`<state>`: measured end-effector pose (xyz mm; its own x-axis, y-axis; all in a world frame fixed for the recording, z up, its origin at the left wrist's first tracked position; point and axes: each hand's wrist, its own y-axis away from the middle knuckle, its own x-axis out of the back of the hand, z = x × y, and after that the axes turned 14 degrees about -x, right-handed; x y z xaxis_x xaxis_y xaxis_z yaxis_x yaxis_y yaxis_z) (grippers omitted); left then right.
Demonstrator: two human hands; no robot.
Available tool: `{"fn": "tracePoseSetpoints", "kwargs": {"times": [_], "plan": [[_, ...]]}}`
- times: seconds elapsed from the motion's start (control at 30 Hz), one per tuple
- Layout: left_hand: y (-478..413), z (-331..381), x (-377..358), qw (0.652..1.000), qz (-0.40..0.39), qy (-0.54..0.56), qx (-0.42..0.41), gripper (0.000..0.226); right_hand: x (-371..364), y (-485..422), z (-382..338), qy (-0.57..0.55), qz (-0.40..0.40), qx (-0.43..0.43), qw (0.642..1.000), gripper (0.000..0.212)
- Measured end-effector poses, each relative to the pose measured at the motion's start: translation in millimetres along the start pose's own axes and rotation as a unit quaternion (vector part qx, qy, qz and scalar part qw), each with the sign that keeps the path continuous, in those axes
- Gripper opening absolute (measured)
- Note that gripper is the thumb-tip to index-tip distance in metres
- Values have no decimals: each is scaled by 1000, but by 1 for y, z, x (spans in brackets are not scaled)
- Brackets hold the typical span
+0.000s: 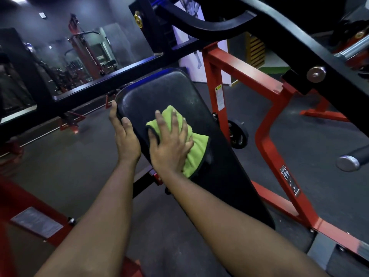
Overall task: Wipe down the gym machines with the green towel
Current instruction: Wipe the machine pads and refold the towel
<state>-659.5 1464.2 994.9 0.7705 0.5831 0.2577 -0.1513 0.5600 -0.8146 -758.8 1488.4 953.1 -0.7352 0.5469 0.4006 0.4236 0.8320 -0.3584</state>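
Two hands work on the sloping black pad [165, 90] of a machine with a red frame [239, 70]. The right hand [169, 144] lies flat on the green towel [196, 154], its grip apart, with straight, spread fingers pressing the cloth onto the middle of the pad. The towel is bunched under the palm, and its lower right corner lies free on the pad. The left hand [124, 136] rests along the pad's left edge with its fingers straight and the thumb on the upper face; its grip is apart and holds nothing.

The step in hand appears to be wiping the pad's face. It would likely go best with even palm pressure, the towel spread flatter for wider contact, and overlapping strokes from the speckled upper end downward while the left hand steadies the pad. The pad's edges, the frame and the black arm [279, 37] overhead look yet to be wiped.

No bucket, bin, bottle or other container is in view.
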Motion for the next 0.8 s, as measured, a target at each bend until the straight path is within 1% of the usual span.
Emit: {"fn": "tracePoseSetpoints", "kwargs": {"times": [0.07,0.1,0.17,0.27,0.37,0.47,0.53,0.57,0.63,0.67,0.7,0.73,0.8], "plan": [[0,3,3,1000,-11,-2,1,49,-7,17,12,67,2,27,997,64],[-1,5,4,1000,-14,-2,8,49,-8,23,21,83,4,27,996,69],[0,12,4,1000,-17,-7,24,50,-6,36,41,99,3,14,995,76],[4,22,4,999,-15,-2,39,51,-3,63,67,118,-15,-5,993,81],[6,26,4,999,-27,2,41,51,-1,93,105,132,-13,-43,990,83],[4,27,9,998,-46,6,46,52,2,128,151,153,-16,-94,984,92],[2,26,12,997,-60,14,55,52,4,144,169,144,-12,-147,979,86],[2,26,12,996,-67,13,61,53,5,146,170,128,-1,-178,976,77],[2,26,15,995,-81,8,66,53,8,134,150,76,47,-215,972,58],[1,27,17,994,-87,8,67,53,9,121,130,43,67,-210,975,54],[1,27,18,993,-93,9,67,53,9,103,105,13,77,-180,981,53],[0,27,20,993,-103,9,65,53,9,85,77,-9,75,-132,988,54],[-2,25,22,992,-116,7,58,53,1,51,24,-2,49,-45,998,59]]}}
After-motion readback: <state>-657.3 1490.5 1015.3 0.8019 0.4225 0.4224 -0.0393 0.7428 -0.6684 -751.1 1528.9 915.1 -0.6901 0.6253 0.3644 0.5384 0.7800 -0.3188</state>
